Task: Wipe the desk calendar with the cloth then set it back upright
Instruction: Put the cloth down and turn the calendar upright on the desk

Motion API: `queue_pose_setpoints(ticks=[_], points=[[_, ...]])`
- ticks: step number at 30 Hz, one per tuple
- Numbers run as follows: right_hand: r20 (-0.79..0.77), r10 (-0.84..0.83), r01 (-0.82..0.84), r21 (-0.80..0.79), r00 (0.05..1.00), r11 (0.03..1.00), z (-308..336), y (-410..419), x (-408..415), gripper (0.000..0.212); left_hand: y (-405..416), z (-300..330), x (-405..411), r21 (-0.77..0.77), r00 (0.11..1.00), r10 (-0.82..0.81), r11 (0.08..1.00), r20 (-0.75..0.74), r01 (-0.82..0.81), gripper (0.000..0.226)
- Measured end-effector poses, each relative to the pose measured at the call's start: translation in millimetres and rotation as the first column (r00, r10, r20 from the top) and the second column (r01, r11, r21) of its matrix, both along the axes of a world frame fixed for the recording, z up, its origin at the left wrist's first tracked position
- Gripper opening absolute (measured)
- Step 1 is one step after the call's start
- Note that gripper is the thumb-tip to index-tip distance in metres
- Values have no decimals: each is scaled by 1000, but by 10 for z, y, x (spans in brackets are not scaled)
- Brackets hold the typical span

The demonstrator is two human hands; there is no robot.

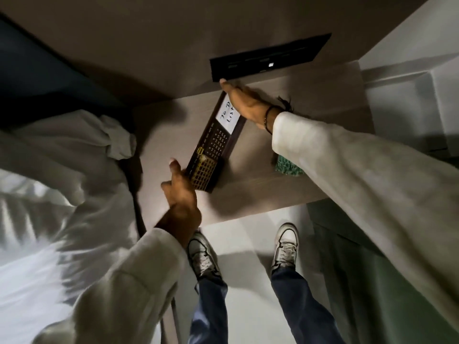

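The desk calendar [213, 145] is a long dark-framed board with a white "To Do List" note at its far end and a yellow grid at its near end. It stands on the small wooden table [310, 184], leaning on its long edge. My left hand [181, 194] grips its near end. My right hand [246, 103] lies flat along its far end, fingers stretched toward the wall. The green cloth [288, 167] lies on the table to the right, mostly hidden under my right sleeve.
A black socket panel [268, 58] is set in the wall just behind the table. A bed with white bedding [49, 194] is close on the left. My feet in white shoes [285, 244] stand on the floor at the table's front edge.
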State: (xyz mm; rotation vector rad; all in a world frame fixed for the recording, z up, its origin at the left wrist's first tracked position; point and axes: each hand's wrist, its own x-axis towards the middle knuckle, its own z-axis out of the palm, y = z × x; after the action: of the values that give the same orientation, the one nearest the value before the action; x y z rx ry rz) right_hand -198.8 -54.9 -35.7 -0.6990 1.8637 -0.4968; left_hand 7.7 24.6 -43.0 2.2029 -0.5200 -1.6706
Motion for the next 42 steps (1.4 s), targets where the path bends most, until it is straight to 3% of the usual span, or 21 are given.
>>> queue_pose_setpoints(ticks=[2,4,6,9,11,15,18,23,30,34,38,42], points=[[-36,43,-42,24,998,999,-51,-13,27,70,41,21,-35,110,984,146,985,-102,-134,81],[-88,74,-71,35,993,997,-68,22,16,67,60,69,-73,157,960,190,975,-206,-159,80],[-124,44,-42,22,991,999,-139,107,-52,60,30,129,-108,119,951,174,982,-256,-148,80],[-134,-133,134,1,982,991,-243,291,-175,49,-221,193,-78,42,945,99,995,-310,-90,84],[-117,-233,236,6,965,972,-278,369,-212,71,-439,189,-29,-14,935,33,999,-354,-41,89],[29,-345,344,30,938,939,-427,410,-265,77,-853,153,14,-129,932,-64,991,-357,19,86],[64,-399,397,43,915,917,-849,393,-383,117,-1087,158,18,-174,929,-130,982,-346,72,80],[35,-464,462,50,885,885,-1007,394,-372,126,-1236,104,16,-225,953,-185,966,-238,132,69],[61,-480,481,4,875,877,-644,417,-236,104,-1205,-18,65,-236,952,-208,960,-226,154,64],[59,-488,491,-27,871,871,-410,376,-141,79,-1182,-83,76,-253,957,-229,951,-180,180,66],[42,-455,456,-10,890,890,-389,369,-147,78,-1164,-146,82,-270,956,-245,943,-163,196,61],[28,-448,448,18,894,894,-374,349,-146,62,-1170,-117,66,-240,958,-215,956,-188,168,61]])
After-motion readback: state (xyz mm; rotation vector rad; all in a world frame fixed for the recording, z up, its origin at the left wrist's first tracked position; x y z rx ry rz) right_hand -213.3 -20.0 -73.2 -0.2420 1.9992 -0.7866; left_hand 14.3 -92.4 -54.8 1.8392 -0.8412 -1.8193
